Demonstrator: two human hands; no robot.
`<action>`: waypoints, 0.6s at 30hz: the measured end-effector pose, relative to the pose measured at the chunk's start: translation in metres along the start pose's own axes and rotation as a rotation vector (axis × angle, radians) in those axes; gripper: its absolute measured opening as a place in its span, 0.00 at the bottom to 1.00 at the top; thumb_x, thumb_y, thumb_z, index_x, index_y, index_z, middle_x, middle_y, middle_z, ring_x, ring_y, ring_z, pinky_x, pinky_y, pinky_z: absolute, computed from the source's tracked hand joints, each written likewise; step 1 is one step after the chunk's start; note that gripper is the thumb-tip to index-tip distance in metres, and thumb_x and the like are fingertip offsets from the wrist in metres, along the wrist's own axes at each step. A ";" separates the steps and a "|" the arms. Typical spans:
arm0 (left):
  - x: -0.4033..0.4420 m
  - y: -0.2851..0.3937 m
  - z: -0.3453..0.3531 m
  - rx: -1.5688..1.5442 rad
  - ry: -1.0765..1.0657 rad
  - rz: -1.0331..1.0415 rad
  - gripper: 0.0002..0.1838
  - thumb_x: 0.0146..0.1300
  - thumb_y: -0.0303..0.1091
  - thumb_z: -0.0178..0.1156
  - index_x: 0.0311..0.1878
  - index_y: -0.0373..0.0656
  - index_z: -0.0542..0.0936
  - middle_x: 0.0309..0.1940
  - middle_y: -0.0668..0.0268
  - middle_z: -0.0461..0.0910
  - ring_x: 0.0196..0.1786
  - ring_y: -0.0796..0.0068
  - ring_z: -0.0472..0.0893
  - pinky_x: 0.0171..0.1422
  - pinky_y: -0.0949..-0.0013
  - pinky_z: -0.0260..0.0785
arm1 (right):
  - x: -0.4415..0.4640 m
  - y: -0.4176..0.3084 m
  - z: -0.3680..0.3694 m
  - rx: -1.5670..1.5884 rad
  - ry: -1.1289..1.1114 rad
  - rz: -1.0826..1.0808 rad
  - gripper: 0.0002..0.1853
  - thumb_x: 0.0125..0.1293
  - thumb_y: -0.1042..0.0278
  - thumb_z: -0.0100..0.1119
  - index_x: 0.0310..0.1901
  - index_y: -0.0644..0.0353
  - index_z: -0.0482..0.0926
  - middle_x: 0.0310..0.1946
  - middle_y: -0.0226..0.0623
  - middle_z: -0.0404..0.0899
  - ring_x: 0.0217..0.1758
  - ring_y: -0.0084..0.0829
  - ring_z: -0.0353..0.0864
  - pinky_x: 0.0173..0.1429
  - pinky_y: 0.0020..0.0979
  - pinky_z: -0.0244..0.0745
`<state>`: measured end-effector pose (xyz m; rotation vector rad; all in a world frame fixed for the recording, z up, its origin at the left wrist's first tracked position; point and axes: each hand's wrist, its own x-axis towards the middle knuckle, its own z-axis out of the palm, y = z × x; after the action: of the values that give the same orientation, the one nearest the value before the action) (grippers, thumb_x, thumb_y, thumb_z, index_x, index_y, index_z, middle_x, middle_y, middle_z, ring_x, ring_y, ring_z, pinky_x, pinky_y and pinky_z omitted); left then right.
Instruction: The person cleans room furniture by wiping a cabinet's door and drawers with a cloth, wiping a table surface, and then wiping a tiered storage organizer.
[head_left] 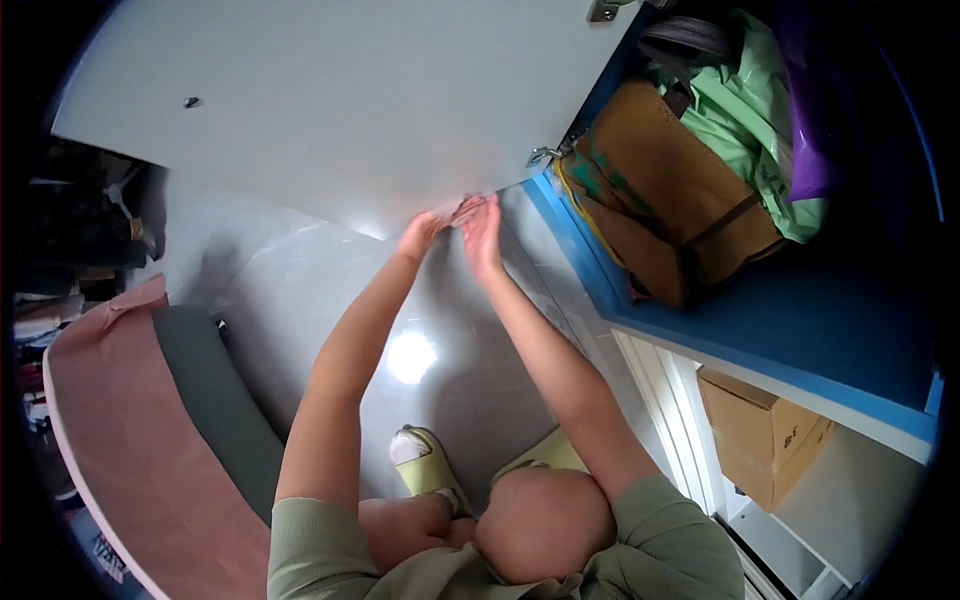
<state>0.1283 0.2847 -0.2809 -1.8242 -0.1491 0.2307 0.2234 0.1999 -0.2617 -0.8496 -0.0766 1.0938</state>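
My left hand (423, 235) and my right hand (482, 232) are stretched out in front of me, close together beside the lower edge of a white cabinet door (330, 100). My right hand has its fingers extended upward. The fingers of my left hand point towards the right one and are blurred. Between the fingertips is a small pale, shiny patch; I cannot make out whether it is a thing or part of the fingers.
Right of the hands is a blue-lined cabinet (830, 320) with a brown bag (680, 180), a green plastic bag (750, 120) and a purple bag (808, 110). A cardboard box (745, 430) sits below. On the left stands a pink-and-grey padded seat (140, 430).
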 end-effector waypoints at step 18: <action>-0.133 -0.065 0.007 -0.851 0.012 -0.416 0.35 0.62 0.37 0.47 0.73 0.51 0.50 0.73 0.73 0.49 0.73 0.75 0.51 0.76 0.61 0.42 | -0.076 -0.013 0.118 0.137 -0.381 0.368 0.41 0.67 0.37 0.37 0.66 0.70 0.52 0.66 0.41 0.57 0.71 0.29 0.54 0.75 0.31 0.45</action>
<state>-0.0011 0.2786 -0.2090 -2.5695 -0.6934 -0.1739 0.1432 0.2034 -0.1463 -0.5339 -0.1658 1.5809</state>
